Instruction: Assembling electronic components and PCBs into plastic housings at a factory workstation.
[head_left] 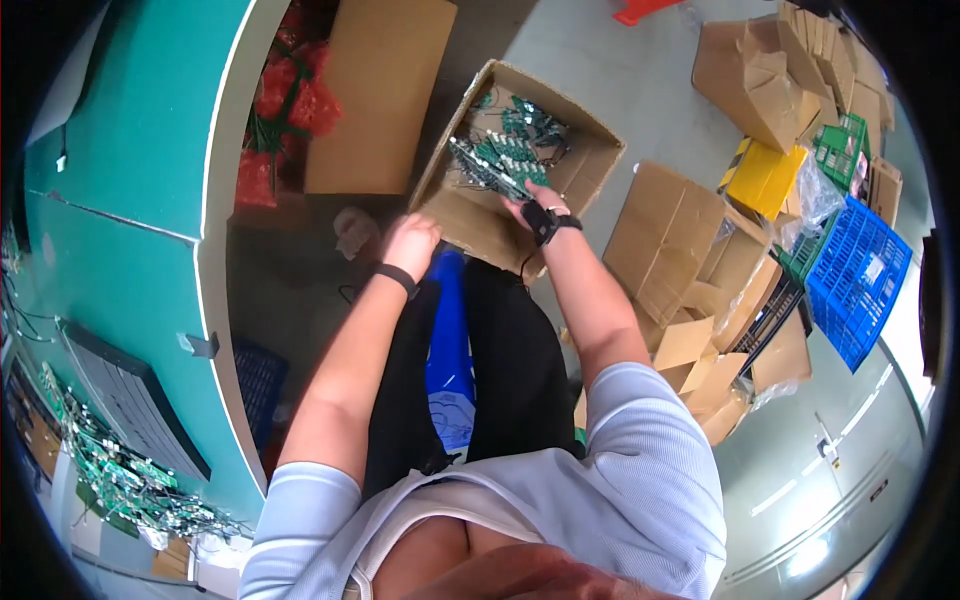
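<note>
Nearest, a blue thing (452,350) runs between the person's black-trousered legs (522,350), and just past the knees stands an open cardboard box (590,180), though what bears it is hard to make out. The left hand (412,243) curls at the box's near left corner, and whether it grips the rim I cannot tell; the right hand (538,208) reaches inside, clamped on the near end of a cluster of circuit boards (500,160). To the left rises a teal desk (120,150) with a pale edge, carrying a dark slotted panel (135,395) and a tangled heap of green boards (125,465). In the shade beside it are a large brown carton (375,95) and some red bundles (290,95). On the right, opened cartons (665,235) crowd together, and among and beyond them show a yellow box (765,180), a blue crate (857,280) and a green crate (842,150). Grey floor (595,60) stretches away to a red object (645,10) cut off by the upper edge. The boards under the right hand are green, narrow and bunched side by side, dotted with small pale parts, while more of them, mixed with dark thin wires, lie loosely deeper in the box
</note>
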